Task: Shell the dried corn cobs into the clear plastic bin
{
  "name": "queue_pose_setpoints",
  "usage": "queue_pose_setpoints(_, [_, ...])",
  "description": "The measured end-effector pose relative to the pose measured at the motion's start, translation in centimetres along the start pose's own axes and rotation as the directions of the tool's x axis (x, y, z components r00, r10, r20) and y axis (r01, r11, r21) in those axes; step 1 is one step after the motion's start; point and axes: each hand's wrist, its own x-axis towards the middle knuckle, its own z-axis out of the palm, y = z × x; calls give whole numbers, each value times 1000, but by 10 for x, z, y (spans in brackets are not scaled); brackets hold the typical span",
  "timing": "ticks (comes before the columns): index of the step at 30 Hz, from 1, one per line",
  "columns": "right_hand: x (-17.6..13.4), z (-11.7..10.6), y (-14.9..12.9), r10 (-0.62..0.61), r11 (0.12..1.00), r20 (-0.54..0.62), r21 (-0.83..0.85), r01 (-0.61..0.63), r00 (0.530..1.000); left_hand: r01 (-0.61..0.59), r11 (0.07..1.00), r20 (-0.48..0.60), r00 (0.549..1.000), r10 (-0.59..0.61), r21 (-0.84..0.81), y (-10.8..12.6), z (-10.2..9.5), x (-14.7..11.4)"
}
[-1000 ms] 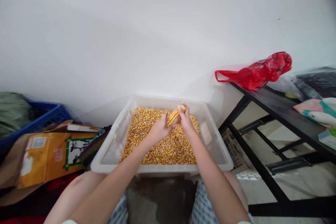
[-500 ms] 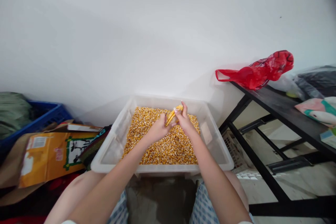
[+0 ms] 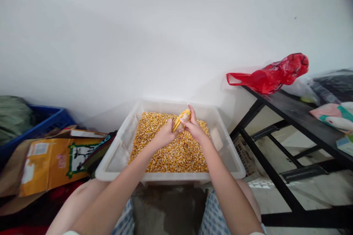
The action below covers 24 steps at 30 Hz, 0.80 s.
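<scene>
Both hands on the corn cob (image 3: 179,120)! The left hand (image 3: 164,134) is clamped round its lower end, thumb against the yellow rows; the right hand (image 3: 194,127) grips the upper end, fingers wrapped beside a pale stripped patch. The cob slants up to the right between them, above loose kernels (image 3: 176,159) in a translucent plastic tub (image 3: 103,170).

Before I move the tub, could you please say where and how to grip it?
I'd probably take the tub by its rim at the left and right sides, coming from the near side: the rim stands above the kernels there, and the tub's back sits close to the wall.
</scene>
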Motion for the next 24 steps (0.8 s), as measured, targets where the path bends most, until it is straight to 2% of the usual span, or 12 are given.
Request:
queue_pose_setpoints(6, [0,-1,2,-36,993,57,-108,42,998,16,1000,13,1000,-16,-21,1,1,1])
queue_pose_setpoints(10, [-1,-1,1,-39,997,128,-64,48,991,14,999,10,1000,-13,-47,-2,-1,2])
queue_pose_setpoints(16, [1,4,8,-76,989,-42,-130,70,996,-13,999,15,1000,13,-33,6,0,0])
queue_pose_setpoints(22, [2,-2,5,-33,999,102,-29,36,994,59,992,24,998,-56,-114,2,-5,4])
queue_pose_setpoints(24, [3,1,5,-12,1000,116,-1,12,993,76,989,-4,997,-77,-125,1,-4,5])
